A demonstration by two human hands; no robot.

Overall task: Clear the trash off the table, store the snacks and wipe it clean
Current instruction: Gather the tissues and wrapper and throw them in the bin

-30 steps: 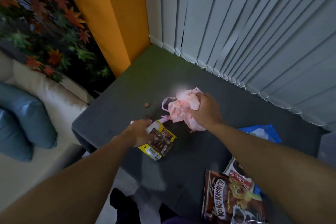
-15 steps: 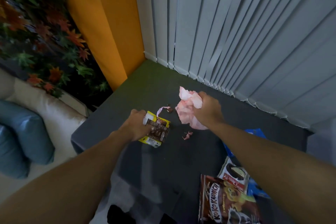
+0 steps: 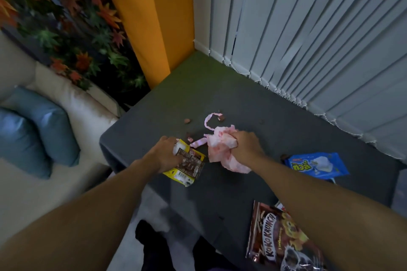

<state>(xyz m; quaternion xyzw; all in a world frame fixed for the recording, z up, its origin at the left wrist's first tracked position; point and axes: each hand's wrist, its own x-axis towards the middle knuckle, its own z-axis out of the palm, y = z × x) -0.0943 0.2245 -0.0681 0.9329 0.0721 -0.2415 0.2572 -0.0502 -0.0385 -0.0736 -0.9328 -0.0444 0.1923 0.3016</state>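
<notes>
— What is the left hand (image 3: 164, 156) doing?
— Curling around a yellow packet (image 3: 187, 170) near the left edge of the table (image 3: 286, 134), arm reaching forward
— And the right hand (image 3: 246, 145)?
— Clenching crumpled pink paper (image 3: 220, 149), arm also reaching forward

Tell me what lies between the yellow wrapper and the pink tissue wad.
Head view: a torn pink strip and a small crumb lie on the table there.

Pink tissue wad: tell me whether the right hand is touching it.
Touching. The head view shows the right hand with its fingers curled round the pink tissue wad, gripping it.
</notes>
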